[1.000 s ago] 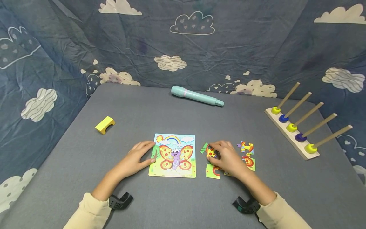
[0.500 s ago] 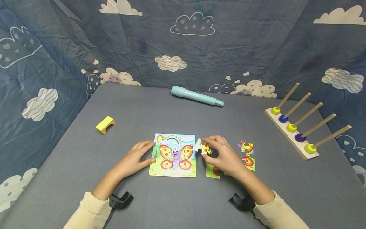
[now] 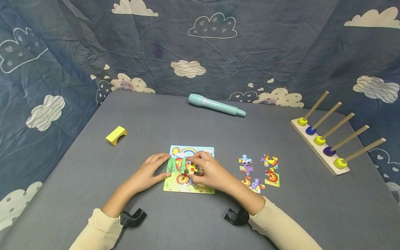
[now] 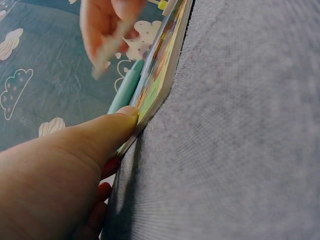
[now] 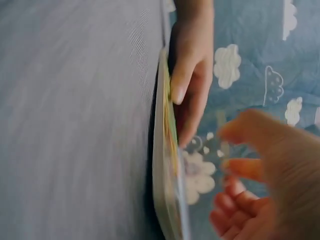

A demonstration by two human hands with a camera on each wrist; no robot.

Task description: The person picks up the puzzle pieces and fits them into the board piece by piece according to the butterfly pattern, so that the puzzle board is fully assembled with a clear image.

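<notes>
A square puzzle board (image 3: 175, 186) printed with a butterfly, sun and rainbow lies flat on the grey table. On its left edge rests my left hand (image 3: 151, 171), the thumb pressing the rim and a fingertip touching farther up. My right hand (image 3: 210, 171) pinches a jigsaw piece (image 3: 193, 166) with a green and red-dotted yellow print, over the board's middle. Both wrist views show that piece (image 4: 112, 47) raised above the board, tilted and blurred. The right hand hides much of the printed butterfly. Several loose jigsaw pieces (image 3: 246, 165) lie right of the board, some partly behind the right forearm.
A yellow arch block (image 3: 116, 135) lies at the left. Toward the back is a mint-green toy microphone (image 3: 215, 105). At the right stands a wooden peg rack (image 3: 318, 147) with yellow, blue and purple rings. A cloud-patterned cloth (image 3: 140, 45) hangs behind the table.
My right hand has lifted the jigsaw piece from the group at the right and carried it left over the board. My left hand stays at the board's edge.
</notes>
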